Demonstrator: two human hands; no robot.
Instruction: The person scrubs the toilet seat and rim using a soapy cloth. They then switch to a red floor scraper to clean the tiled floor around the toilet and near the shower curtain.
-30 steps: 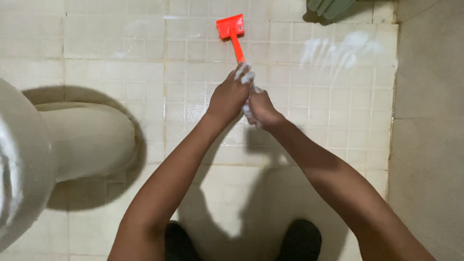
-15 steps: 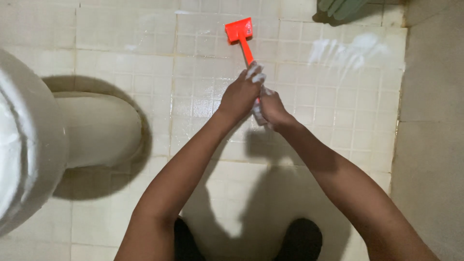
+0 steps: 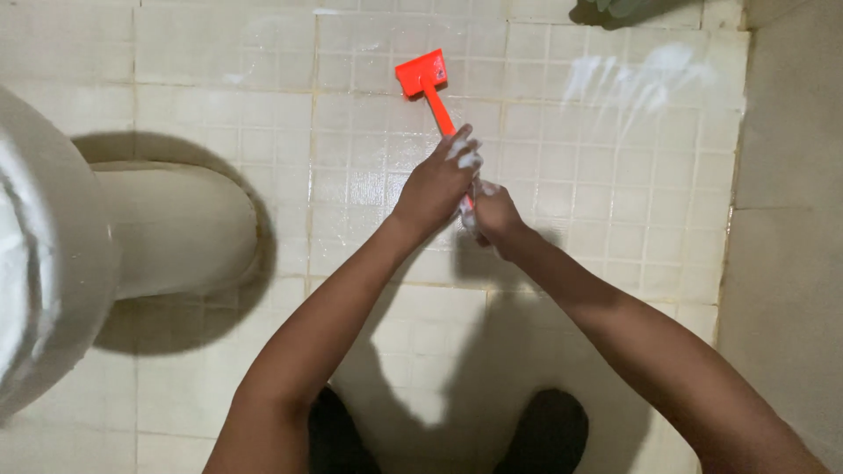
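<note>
Both of my hands grip the handle of an orange long-handled scrub brush (image 3: 425,81). Its flat head rests on the wet cream tiled floor (image 3: 562,158) ahead of me. My left hand (image 3: 436,186) holds the handle higher up, with white soap foam on its fingers. My right hand (image 3: 493,215) holds the handle's near end, just below and to the right of the left hand. The part of the handle inside my hands is hidden.
A white toilet bowl (image 3: 132,228) stands at the left. Streaks of white foam (image 3: 641,75) lie on the tiles at the upper right. A plain wall (image 3: 790,263) runs along the right. My two dark shoes (image 3: 549,434) are at the bottom.
The brush head and both hands have slid a little toward me and leftward across the tiles. The grip on the handle is the same.
</note>
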